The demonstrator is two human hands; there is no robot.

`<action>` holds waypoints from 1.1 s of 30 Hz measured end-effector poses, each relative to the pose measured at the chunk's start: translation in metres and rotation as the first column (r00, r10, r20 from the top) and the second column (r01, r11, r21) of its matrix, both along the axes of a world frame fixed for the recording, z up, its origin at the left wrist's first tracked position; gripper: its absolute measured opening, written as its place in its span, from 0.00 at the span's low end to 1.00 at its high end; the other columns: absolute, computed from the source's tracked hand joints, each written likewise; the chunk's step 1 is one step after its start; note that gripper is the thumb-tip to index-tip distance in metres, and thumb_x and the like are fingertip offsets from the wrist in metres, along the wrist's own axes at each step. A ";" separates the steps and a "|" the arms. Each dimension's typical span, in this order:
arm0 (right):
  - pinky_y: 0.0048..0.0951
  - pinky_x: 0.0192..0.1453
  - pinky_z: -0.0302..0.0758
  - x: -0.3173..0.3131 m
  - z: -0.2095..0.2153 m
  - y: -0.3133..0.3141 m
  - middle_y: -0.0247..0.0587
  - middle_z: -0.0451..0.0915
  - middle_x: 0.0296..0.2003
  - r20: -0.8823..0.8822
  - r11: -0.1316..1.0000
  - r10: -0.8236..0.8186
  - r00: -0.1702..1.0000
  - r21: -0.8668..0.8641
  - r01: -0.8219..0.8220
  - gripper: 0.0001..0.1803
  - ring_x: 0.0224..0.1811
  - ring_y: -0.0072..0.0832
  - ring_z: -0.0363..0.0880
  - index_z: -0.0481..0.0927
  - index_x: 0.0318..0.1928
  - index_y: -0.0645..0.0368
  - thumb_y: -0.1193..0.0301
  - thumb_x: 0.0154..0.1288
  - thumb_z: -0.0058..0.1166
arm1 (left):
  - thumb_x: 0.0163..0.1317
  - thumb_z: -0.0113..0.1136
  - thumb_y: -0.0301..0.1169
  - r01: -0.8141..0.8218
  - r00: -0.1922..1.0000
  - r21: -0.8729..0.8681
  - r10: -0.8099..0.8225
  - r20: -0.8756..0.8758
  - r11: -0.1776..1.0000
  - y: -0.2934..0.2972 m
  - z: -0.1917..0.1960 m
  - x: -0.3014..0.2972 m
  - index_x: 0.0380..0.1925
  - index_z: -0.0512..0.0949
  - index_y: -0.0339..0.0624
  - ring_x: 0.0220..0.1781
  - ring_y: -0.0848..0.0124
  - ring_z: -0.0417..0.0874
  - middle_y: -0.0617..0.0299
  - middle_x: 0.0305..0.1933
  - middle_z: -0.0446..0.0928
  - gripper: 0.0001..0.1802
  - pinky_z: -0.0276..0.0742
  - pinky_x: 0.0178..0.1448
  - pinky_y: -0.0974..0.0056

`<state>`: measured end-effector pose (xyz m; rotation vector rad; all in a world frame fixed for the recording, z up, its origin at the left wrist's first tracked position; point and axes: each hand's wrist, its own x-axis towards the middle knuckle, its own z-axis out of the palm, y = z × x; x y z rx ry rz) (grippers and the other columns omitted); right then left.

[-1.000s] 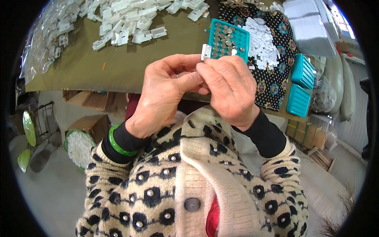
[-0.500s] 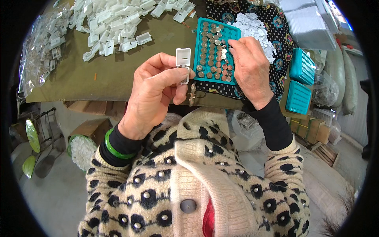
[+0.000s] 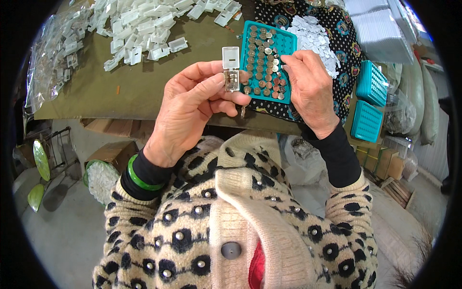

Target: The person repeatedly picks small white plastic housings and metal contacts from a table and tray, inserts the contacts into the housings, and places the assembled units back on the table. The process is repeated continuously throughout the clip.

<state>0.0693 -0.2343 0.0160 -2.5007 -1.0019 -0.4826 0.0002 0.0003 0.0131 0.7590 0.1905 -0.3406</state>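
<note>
My left hand point(image 3: 183, 103) grips a small hinged plastic box point(image 3: 231, 59) between thumb and fingers. Its white lid stands up, and shiny metal bits show in the clear lower part. Just right of it, a teal tray point(image 3: 287, 44) carries rows of small round metal pieces point(image 3: 250, 60), some silvery and some coppery. Over the tray's right edge, my right hand point(image 3: 312, 91) has thumb and forefinger pinched together. Whatever lies between those fingertips is too small or hidden to make out.
Many white plastic boxes point(image 3: 139, 31) lie heaped at the back left beside a clear bag point(image 3: 60, 53). White flat pieces point(image 3: 313, 41) are piled on a dotted cloth point(image 3: 344, 72). Teal trays point(image 3: 366, 120) and stacked white sheets point(image 3: 378, 31) stand at the right.
The box in my left hand has turned, so its lower part and the metal inside now show past my thumb. My right hand stays by the tray, its fingers slightly shifted.
</note>
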 end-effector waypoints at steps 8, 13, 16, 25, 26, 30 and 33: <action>0.35 0.39 0.75 -0.002 0.009 -0.002 0.41 0.72 0.32 -0.081 0.998 0.014 0.997 -0.067 -0.019 0.09 0.36 0.38 0.75 0.80 0.37 0.65 0.83 0.54 0.55 | 0.72 0.51 0.26 0.033 0.998 -0.109 -0.027 0.058 0.994 0.003 -0.003 -0.001 0.59 0.71 0.35 0.54 0.58 0.84 0.38 0.59 0.75 0.17 0.87 0.46 0.65; 0.34 0.37 0.76 -0.009 0.023 0.013 0.43 0.77 0.32 -0.141 0.999 -0.002 0.990 0.043 0.008 0.07 0.34 0.37 0.79 0.79 0.37 0.65 0.83 0.56 0.59 | 0.69 0.55 0.25 0.012 0.999 -0.167 -0.005 0.043 0.986 0.004 -0.007 -0.002 0.58 0.72 0.38 0.50 0.60 0.86 0.43 0.54 0.78 0.18 0.86 0.43 0.67; 0.30 0.36 0.77 -0.024 0.037 0.028 0.44 0.80 0.34 -0.342 0.957 0.017 0.940 0.277 0.084 0.06 0.34 0.35 0.81 0.80 0.38 0.64 0.83 0.59 0.59 | 0.68 0.57 0.25 -0.001 1.000 -0.198 0.007 0.027 0.980 0.003 -0.009 -0.004 0.57 0.74 0.38 0.47 0.62 0.86 0.45 0.53 0.79 0.17 0.86 0.41 0.68; 0.33 0.34 0.76 -0.031 0.027 0.072 0.44 0.78 0.33 0.003 0.919 0.120 0.993 0.378 -0.112 0.11 0.32 0.37 0.78 0.79 0.40 0.64 0.84 0.56 0.62 | 0.68 0.58 0.26 -0.038 0.998 -0.238 0.048 0.035 0.970 0.002 -0.009 -0.008 0.53 0.75 0.35 0.37 0.69 0.85 0.53 0.42 0.82 0.15 0.82 0.31 0.71; 0.33 0.34 0.76 -0.031 0.026 0.073 0.44 0.77 0.33 0.024 0.923 0.122 0.992 0.364 -0.123 0.11 0.32 0.38 0.78 0.79 0.40 0.64 0.84 0.55 0.62 | 0.68 0.58 0.26 -0.044 0.998 -0.231 0.052 0.032 0.972 0.002 -0.009 -0.009 0.53 0.75 0.34 0.36 0.70 0.85 0.53 0.41 0.82 0.15 0.82 0.30 0.72; 0.33 0.34 0.75 -0.032 0.027 0.074 0.43 0.77 0.33 0.007 0.933 0.159 0.987 0.326 -0.152 0.14 0.33 0.38 0.77 0.78 0.39 0.64 0.85 0.50 0.63 | 0.68 0.58 0.24 -0.048 0.997 -0.252 0.060 0.039 0.967 0.002 -0.009 -0.011 0.51 0.76 0.33 0.35 0.70 0.85 0.54 0.42 0.82 0.14 0.82 0.33 0.71; 0.33 0.35 0.75 -0.030 0.033 0.070 0.43 0.76 0.33 -0.081 0.933 0.223 0.971 0.305 -0.189 0.15 0.33 0.39 0.76 0.78 0.38 0.64 0.86 0.47 0.63 | 0.67 0.58 0.24 -0.071 0.996 -0.210 0.081 0.039 0.975 0.002 -0.009 -0.012 0.51 0.76 0.33 0.36 0.69 0.85 0.54 0.43 0.82 0.13 0.83 0.37 0.69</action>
